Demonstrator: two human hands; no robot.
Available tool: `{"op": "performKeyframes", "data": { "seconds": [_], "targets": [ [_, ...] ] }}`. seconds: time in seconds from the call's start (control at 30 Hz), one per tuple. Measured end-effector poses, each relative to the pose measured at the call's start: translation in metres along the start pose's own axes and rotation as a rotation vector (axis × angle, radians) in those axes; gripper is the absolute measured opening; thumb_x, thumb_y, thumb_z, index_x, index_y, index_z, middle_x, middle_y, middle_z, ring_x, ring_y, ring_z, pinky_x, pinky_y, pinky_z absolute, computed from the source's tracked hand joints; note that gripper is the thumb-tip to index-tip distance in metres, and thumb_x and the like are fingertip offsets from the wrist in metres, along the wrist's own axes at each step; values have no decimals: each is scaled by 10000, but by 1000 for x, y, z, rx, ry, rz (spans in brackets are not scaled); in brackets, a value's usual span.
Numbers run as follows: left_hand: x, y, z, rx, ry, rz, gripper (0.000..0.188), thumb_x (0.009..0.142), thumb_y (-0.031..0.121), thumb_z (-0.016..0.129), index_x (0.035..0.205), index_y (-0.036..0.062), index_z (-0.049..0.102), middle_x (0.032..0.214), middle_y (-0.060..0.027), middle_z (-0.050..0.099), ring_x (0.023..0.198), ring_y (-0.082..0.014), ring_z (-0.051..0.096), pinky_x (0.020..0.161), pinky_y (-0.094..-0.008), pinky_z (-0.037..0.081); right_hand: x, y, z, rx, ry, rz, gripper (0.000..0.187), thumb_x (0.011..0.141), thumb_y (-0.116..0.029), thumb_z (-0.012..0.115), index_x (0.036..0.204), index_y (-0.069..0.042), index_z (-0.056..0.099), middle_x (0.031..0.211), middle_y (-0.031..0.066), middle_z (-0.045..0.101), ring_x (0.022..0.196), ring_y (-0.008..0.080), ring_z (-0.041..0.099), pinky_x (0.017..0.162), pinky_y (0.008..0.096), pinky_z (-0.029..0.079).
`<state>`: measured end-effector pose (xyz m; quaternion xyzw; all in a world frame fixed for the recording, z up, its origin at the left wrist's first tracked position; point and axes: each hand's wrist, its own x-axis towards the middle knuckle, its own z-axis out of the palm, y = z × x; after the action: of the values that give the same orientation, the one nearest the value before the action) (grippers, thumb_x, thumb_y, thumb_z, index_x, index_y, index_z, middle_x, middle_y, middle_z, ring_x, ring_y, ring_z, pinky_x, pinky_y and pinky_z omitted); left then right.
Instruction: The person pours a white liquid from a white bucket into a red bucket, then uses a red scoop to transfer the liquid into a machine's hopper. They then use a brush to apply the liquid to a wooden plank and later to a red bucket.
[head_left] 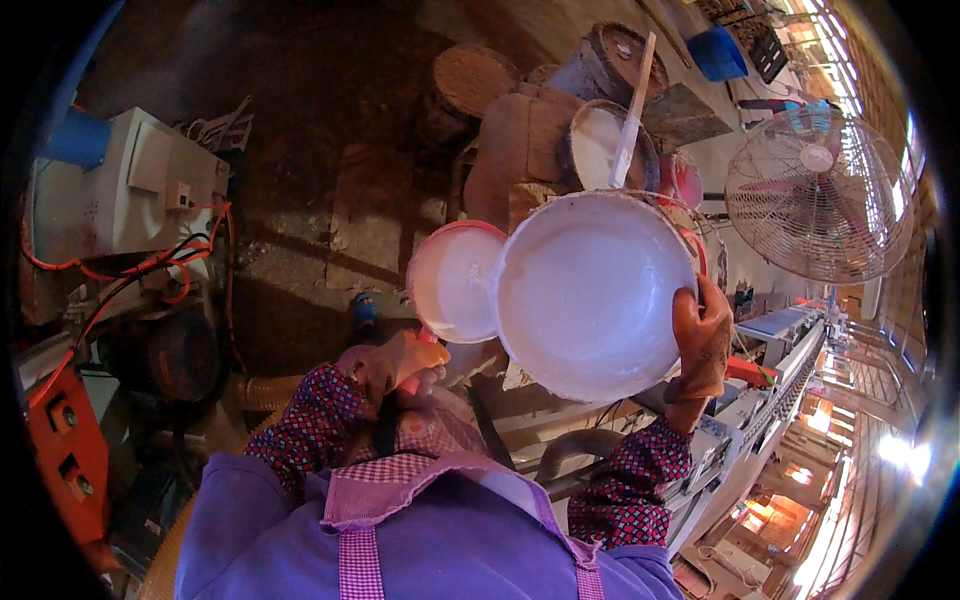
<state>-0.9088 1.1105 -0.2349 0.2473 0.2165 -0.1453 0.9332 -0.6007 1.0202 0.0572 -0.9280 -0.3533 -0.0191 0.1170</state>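
Note:
My right hand (702, 338), in an orange-brown glove, grips the rim of a large round bucket (597, 300). The bucket is tilted so its inside, coated whitish, faces me. Just left of it is a red-rimmed dipper (458, 282) with a pale, milky inside. Its rim overlaps or touches the bucket's edge; which of these I cannot tell. My left hand (402, 364), gloved too, is closed at the dipper's lower side, where a bit of red handle shows by the fingers. Beyond the bucket, a whitish stick (634, 115) leans over a round tub (597, 148) of pale stuff.
Drums (470, 82) with dusty lids stand farther off. At the right is a caged fan (818, 190), with a long conveyor-like machine (765, 400) below it. A grey electrical cabinet (150, 180) with orange cables and an orange metal part (68, 465) are at the left.

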Motion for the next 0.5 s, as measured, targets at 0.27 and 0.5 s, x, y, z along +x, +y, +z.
{"op": "performKeyframes", "data": {
  "seconds": [0.27, 0.5],
  "targets": [
    [-23, 23, 28, 149, 274, -27, 156, 847, 167, 587, 887, 27, 642, 682, -92, 627, 531, -195, 603, 488, -335, 494, -3, -1, 5, 22, 15, -19, 340, 790, -175, 538, 1064, -14, 659, 941, 239, 667, 867, 379, 657, 783, 401, 501],
    [-30, 49, 50, 281, 102, 37, 167, 841, 201, 603, 770, 63, 540, 652, -26, 515, 550, -119, 498, 508, -287, 434, -6, 14, 0, -123, 1, -8, 322, 794, -199, 587, 1049, -15, 657, 962, 201, 673, 848, 331, 659, 764, 398, 503]
  ]
}}
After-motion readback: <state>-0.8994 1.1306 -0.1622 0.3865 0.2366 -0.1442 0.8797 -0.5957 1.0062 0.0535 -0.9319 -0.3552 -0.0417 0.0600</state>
